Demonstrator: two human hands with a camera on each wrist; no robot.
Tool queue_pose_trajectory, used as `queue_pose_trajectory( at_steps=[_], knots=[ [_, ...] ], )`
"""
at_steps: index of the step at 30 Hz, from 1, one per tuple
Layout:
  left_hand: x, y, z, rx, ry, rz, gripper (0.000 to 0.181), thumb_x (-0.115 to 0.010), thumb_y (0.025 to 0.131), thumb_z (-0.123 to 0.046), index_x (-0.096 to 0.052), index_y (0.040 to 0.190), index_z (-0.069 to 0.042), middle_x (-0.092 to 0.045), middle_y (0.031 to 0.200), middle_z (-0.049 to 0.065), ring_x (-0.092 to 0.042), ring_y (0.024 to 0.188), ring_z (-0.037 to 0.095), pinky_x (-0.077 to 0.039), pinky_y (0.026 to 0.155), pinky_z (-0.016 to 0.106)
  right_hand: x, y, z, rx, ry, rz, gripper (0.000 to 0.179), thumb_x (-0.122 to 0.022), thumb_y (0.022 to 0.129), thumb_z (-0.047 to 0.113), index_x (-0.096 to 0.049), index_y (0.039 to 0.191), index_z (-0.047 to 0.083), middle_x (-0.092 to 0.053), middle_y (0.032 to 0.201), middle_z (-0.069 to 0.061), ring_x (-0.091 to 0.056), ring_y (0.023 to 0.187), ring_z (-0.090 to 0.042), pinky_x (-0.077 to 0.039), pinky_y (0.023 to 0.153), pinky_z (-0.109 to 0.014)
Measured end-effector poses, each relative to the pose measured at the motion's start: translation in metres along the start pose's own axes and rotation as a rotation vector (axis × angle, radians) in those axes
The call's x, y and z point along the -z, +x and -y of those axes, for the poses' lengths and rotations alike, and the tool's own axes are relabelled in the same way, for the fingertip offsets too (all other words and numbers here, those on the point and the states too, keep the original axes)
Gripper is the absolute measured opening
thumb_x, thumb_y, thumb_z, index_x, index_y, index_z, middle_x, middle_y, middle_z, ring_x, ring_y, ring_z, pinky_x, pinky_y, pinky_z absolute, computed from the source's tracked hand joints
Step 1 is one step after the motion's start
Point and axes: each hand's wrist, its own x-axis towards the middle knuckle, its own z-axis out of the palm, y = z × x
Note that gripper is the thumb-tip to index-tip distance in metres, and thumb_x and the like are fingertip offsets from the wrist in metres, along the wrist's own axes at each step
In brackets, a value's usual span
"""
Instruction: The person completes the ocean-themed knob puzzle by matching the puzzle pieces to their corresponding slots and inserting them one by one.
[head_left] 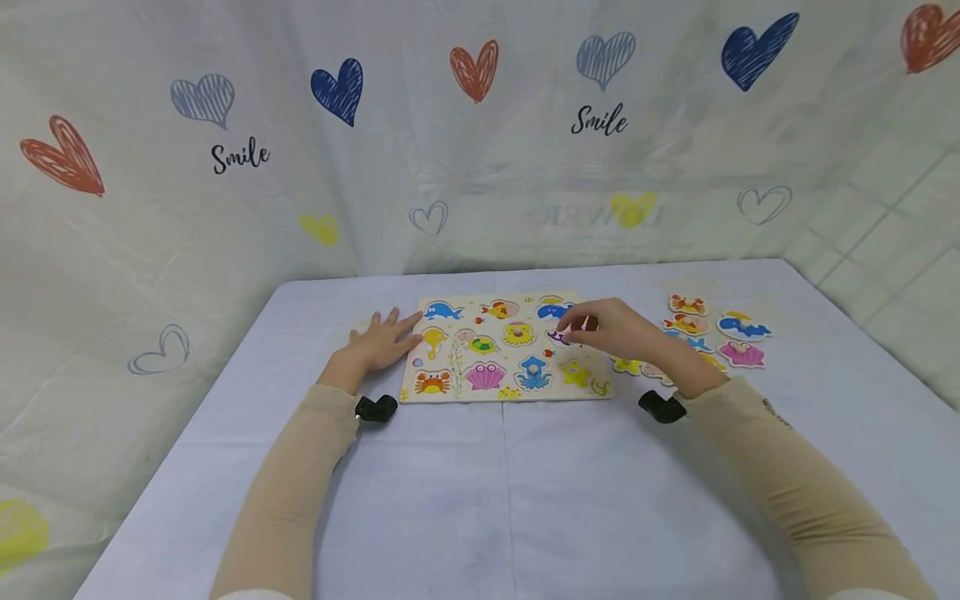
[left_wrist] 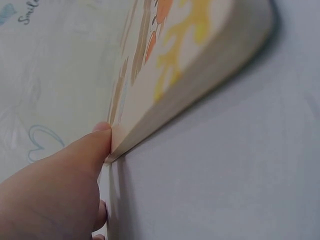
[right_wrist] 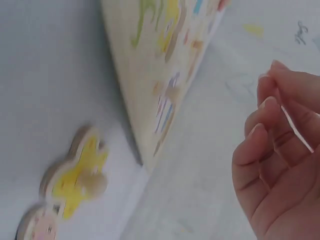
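A wooden peg puzzle board (head_left: 468, 340) with printed sea animals lies on the table. My left hand (head_left: 382, 340) rests at its left side, fingers spread; in the left wrist view the thumb (left_wrist: 82, 150) touches the board's edge (left_wrist: 165, 117). My right hand (head_left: 618, 329) hovers over the board's right part, beside a purple piece (head_left: 557, 338). Its fingers (right_wrist: 252, 150) are curled and thumb and index tips meet, with nothing visible between them. On the board in the right wrist view, a striped piece's knob (right_wrist: 172, 94) shows uncovered, apart from the hand.
Several loose puzzle pieces lie right of the board, among them a crab (head_left: 687, 305), a whale (head_left: 744, 326) and a pink shell (head_left: 741, 354). A yellow starfish piece (right_wrist: 80, 177) lies near the board's edge. Behind the table (head_left: 450, 492) hangs a heart-printed curtain (head_left: 517, 167).
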Motion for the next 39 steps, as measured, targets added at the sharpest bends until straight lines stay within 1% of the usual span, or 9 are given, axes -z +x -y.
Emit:
queue_pose_trajectory(
  at_steps=[4,10,14,17,23,28,31,34,39],
  knots=[
    [0.000,0.000,0.001,0.000,-0.003,0.000,0.065,-0.035,0.108,-0.054,-0.019,0.166,-0.028,-0.002,0.170,0.021,0.006,0.152,0.051,-0.001,0.111,0.079,0.014,-0.008,-0.015,-0.003,0.003,-0.041,0.021,-0.069,0.099,0.010,-0.073,0.118,0.002,-0.070,0.096,-0.004,-0.056,0.079,-0.022,-0.049,0.066,-0.030],
    [0.000,0.000,0.001,-0.004,0.001,-0.004,0.065,-0.035,0.108,-0.054,-0.019,0.166,-0.028,-0.003,0.170,0.021,0.005,0.152,0.051,-0.001,0.111,0.079,0.030,-0.019,-0.038,-0.070,0.023,-0.065,0.025,-0.067,0.101,0.016,-0.071,0.121,0.001,-0.069,0.102,-0.010,-0.055,0.081,-0.025,-0.048,0.066,-0.029],
    [0.000,0.000,0.002,-0.001,0.001,-0.003,0.065,-0.035,0.108,-0.055,-0.019,0.166,-0.028,-0.003,0.170,0.021,0.005,0.152,0.051,-0.002,0.111,0.079,0.038,-0.026,-0.051,-0.127,0.007,-0.088,0.028,-0.066,0.102,0.019,-0.070,0.123,0.000,-0.068,0.108,-0.013,-0.057,0.090,-0.029,-0.050,0.072,-0.032],
    [0.000,0.000,0.002,0.002,-0.001,-0.004,0.065,-0.035,0.108,-0.055,-0.019,0.166,-0.028,-0.004,0.170,0.021,0.005,0.152,0.051,-0.002,0.111,0.079,0.044,-0.031,-0.060,-0.166,-0.002,-0.098,0.030,-0.065,0.103,0.021,-0.069,0.125,0.001,-0.067,0.113,-0.014,-0.056,0.097,-0.029,-0.050,0.077,-0.035],
    [0.001,0.000,0.002,0.000,-0.004,0.001,0.065,-0.036,0.108,-0.055,-0.019,0.166,-0.028,-0.004,0.170,0.021,0.005,0.152,0.051,-0.002,0.111,0.080,0.054,-0.042,-0.084,-0.195,0.027,-0.071,0.035,-0.065,0.104,0.025,-0.067,0.127,-0.001,-0.067,0.117,-0.015,-0.058,0.095,-0.027,-0.052,0.076,-0.032],
    [0.001,0.001,0.002,-0.001,0.001,0.000,0.065,-0.036,0.108,-0.055,-0.019,0.166,-0.028,-0.004,0.170,0.021,0.004,0.152,0.052,-0.002,0.111,0.080,0.062,-0.052,-0.103,-0.230,0.063,-0.024,0.035,-0.062,0.105,0.022,-0.065,0.128,-0.003,-0.066,0.120,-0.016,-0.059,0.094,-0.028,-0.054,0.076,-0.033],
    [0.001,0.000,0.001,0.000,0.004,-0.001,0.065,-0.036,0.108,-0.054,-0.019,0.166,-0.028,-0.004,0.170,0.022,0.004,0.152,0.052,-0.002,0.111,0.080,0.065,-0.056,-0.114,-0.254,0.080,0.005,0.034,-0.062,0.105,0.020,-0.064,0.128,-0.005,-0.065,0.118,-0.018,-0.057,0.091,-0.028,-0.053,0.074,-0.032],
    [0.001,0.000,0.001,0.002,0.006,-0.001,0.065,-0.036,0.108,-0.054,-0.019,0.166,-0.028,-0.005,0.170,0.022,0.003,0.152,0.052,-0.002,0.111,0.080,0.067,-0.059,-0.122,-0.274,0.079,0.020,0.034,-0.062,0.104,0.019,-0.065,0.127,-0.006,-0.065,0.117,-0.017,-0.057,0.090,-0.027,-0.053,0.073,-0.031],
    [0.001,0.000,0.001,0.006,0.004,0.000,0.065,-0.036,0.108,-0.054,-0.019,0.166,-0.028,-0.004,0.170,0.022,0.004,0.152,0.051,-0.002,0.111,0.080,0.070,-0.065,-0.134,-0.310,0.056,0.041,0.039,-0.066,0.103,0.027,-0.067,0.127,-0.004,-0.067,0.114,-0.014,-0.057,0.092,-0.026,-0.052,0.074,-0.031]
  ],
)
